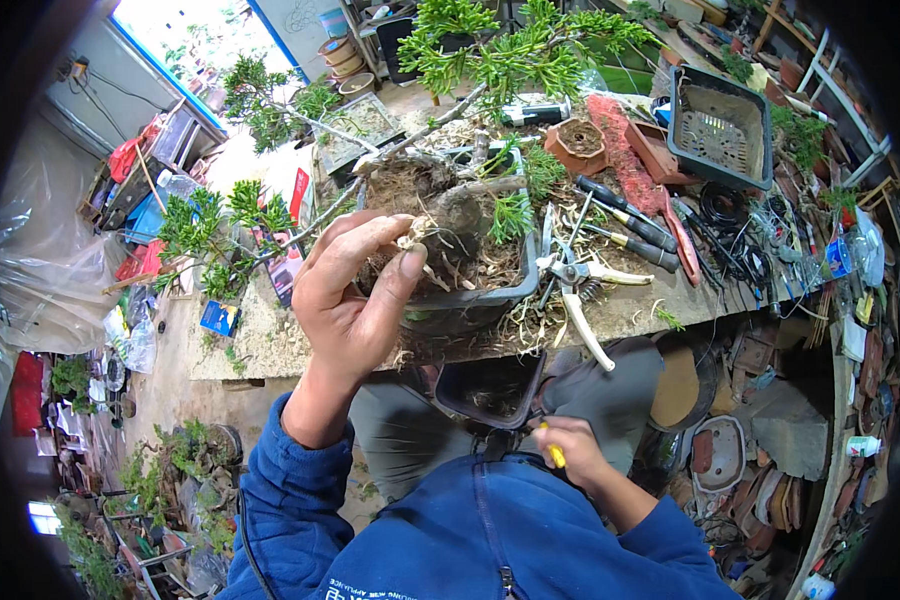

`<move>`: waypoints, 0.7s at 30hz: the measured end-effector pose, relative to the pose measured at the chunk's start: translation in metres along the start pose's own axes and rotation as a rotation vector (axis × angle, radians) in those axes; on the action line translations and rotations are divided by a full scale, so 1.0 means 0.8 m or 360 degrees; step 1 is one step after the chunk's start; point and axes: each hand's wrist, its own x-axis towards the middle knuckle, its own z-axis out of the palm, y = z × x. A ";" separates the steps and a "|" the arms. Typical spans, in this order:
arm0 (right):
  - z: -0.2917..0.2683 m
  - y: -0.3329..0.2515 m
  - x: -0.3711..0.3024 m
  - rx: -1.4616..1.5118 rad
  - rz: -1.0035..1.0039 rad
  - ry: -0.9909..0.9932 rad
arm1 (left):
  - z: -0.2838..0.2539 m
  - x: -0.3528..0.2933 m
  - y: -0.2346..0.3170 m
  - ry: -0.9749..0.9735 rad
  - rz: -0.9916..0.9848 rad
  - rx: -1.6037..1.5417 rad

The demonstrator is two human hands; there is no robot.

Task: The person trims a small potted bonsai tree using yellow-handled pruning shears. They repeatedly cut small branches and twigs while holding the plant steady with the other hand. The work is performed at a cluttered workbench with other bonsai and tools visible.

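A juniper tree (435, 125) with green foliage leans over a dark plastic pot (490, 298) on the workbench. Its root ball (455, 215) shows pale, bare roots and brown soil. My left hand (355, 290) is closed at the root ball, thumb and fingers pinching a pale root (420, 236). Down in front of my lap, my right hand (572, 448) is wrapped round a yellow-handled tool (555, 452); its working end is hidden. White-handled pruning shears (575, 275) lie to the right of the pot amid root clippings.
Black-handled tools (635, 230) and red-handled pliers (682, 240) lie on the bench's right. Behind them stand a terracotta pot (577, 147) and a dark plastic tray (760, 150). Below the bench edge, a dark plastic container (485, 412) sits between my knees.
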 end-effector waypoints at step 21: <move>0.178 -0.240 -0.043 -0.0515 -0.1680 -0.0253 | 0.014 0.004 -0.001 -0.0261 -0.0484 -0.0559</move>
